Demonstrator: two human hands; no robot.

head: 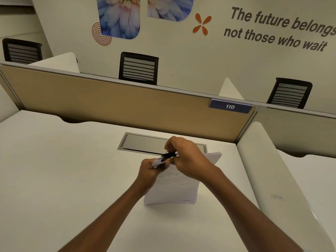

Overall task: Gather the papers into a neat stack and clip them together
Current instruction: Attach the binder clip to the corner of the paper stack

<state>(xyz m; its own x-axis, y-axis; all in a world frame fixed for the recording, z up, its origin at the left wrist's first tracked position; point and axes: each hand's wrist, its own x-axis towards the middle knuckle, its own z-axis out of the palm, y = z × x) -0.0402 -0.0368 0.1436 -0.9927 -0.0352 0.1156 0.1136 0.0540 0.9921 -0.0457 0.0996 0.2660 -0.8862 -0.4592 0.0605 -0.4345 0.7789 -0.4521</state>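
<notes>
A stack of white printed papers (174, 190) is held up off the white desk (63, 170), its near edge close to the surface. My left hand (149, 171) grips the stack's top left corner. A black binder clip (168, 155) with silver wire handles sits on the stack's top edge beside that corner. My right hand (187, 157) pinches the clip, thumb and fingers on its handles. The right hand hides much of the top edge; the far right corner of the papers shows behind it.
A grey metal cable hatch (143, 143) lies in the desk just behind the hands. A tan partition (112, 106) with a blue "110" tag (230, 106) closes the back. A white side divider (272, 179) stands at right. Black chairs sit beyond the partition.
</notes>
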